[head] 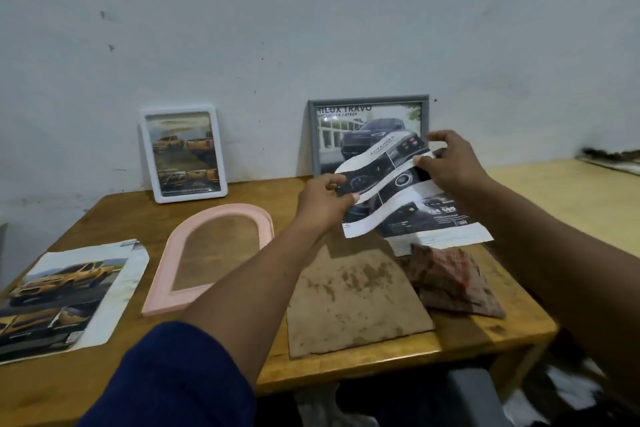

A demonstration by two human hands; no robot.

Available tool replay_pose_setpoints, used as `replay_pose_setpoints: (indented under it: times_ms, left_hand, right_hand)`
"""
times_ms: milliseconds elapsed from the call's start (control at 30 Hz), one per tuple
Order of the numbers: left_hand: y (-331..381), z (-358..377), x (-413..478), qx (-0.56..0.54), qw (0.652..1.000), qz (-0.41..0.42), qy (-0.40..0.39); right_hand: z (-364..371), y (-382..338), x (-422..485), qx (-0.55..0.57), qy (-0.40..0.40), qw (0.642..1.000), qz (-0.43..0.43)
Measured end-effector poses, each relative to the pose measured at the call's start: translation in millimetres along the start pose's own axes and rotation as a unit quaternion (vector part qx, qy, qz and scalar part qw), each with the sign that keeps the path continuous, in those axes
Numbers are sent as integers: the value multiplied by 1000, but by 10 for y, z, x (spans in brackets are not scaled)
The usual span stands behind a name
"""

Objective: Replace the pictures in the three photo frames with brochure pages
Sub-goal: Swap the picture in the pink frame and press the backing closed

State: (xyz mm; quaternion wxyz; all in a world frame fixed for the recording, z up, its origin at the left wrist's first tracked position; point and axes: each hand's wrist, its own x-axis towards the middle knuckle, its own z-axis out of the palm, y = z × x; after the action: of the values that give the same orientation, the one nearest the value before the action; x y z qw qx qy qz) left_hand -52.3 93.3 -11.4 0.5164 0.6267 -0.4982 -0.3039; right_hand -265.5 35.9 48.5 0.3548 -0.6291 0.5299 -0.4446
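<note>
Pinching opposite edges of the brochure page [398, 184] right of centre, the left hand [320, 199] and right hand [450, 163] are seemingly freeing it, ideally pulling evenly to avoid tears.

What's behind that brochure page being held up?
A grey frame leaning against the wall, showing a dark car picture. The brochure page and right hand hide its lower right part.

The rectangular plastic frame [190, 193] is white, the arched frame [239, 209] pink, the slim frame [367, 99] grey. Dark blotches mottle the brown cardboard sheet [353, 302].
</note>
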Motion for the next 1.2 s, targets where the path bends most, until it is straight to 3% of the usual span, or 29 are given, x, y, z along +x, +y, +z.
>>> replay_pose_setpoints:
  times_ms: [200,367,533,667,800,933,1067,1200]
  left_hand:
    - [-28,633,178,103,993,44,-46]
    - [-167,912,196,208,970,93,-88]
    - [-343,968,194,373,904,151,-143]
    - [-366,930,182,415,880,200,-118]
    - [-308,804,137,398,892,177,-122]
    - [-234,452,62,400,897,160,-97]
    - [-218,-243,-81,409,902,123,-69]
    - [-330,-1103,-342,407,912,38,-6]
  right_hand:
    - [-380,487,354,-256,-10,966,-16]
    - [-325,806,544,-355,-41,934,-18]
    - [-152,1082,452,-562,-96,822,0]
    - [-55,1125,381,-592,-140,793,-41]
    - [-1,928,297,-587,-150,795,-41]
    - [226,604,230,-523,-151,837,-58]
    - [772,182,10,-446,-201,864,-119]
    - [1528,-232,-335,-390,-252,867,-179]
